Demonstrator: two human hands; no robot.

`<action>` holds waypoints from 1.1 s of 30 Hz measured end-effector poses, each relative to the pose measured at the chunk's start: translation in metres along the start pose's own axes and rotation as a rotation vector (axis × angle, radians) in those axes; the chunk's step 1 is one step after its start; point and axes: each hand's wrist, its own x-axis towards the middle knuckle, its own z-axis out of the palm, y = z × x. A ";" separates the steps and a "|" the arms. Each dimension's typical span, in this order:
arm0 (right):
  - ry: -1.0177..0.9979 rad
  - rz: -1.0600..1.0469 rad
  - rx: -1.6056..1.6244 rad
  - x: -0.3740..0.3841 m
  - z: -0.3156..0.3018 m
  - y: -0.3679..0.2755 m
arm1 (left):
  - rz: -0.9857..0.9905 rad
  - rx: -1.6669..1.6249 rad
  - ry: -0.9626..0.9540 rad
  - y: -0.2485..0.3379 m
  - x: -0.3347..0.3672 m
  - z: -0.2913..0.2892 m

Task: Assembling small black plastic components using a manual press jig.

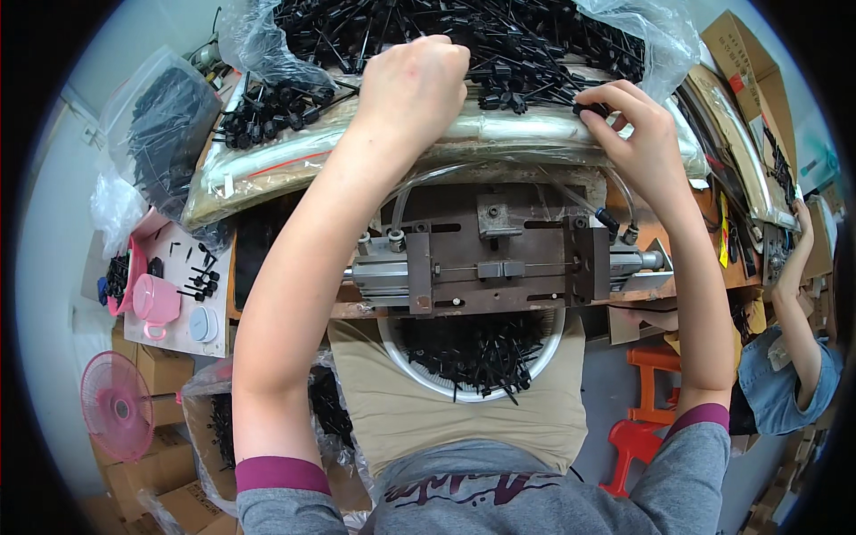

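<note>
Head view, looking straight down, with the metal press (pixel 499 259) at the bench middle as landmark.

Beyond the press: a big heap of black plastic parts (pixel 464 36) spilling from an open clear bag (pixel 642 36), close enough to be reached without leaning. Left hand (pixel 415 85) sunk knuckles-up into the near edge of that heap, fingers curled under and hidden; grip impossible to tell, nothing visibly held. Right hand (pixel 637 134) at the heap's right edge, thumb and fingertips pinched narrowly on one small black part (pixel 590 109), lifted just clear of the pile.

Directly below the press: a round white basin (pixel 477 357) of more black parts, set under the machine, probably to catch what drops through.

Left of the press: a second clear bag of parts (pixel 165 116), a pink cup (pixel 153 301), loose black pieces on a sheet, and lower down a pink fan (pixel 116 406).

Right of the press: stacked cardboard (pixel 744 62), an orange stool (pixel 646 406), and another person's arm (pixel 794 303) in a blue top, apart from both hands.
</note>
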 end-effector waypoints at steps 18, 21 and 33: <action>-0.163 -0.104 0.334 -0.120 -0.003 -0.089 | 0.006 -0.545 0.145 0.071 -0.099 -0.086; -0.213 -0.029 0.299 -0.152 0.019 -0.106 | -0.035 -0.530 0.118 0.081 -0.117 -0.088; -0.230 -0.089 0.017 -0.151 0.041 -0.113 | -0.210 -0.590 0.005 0.102 -0.154 -0.091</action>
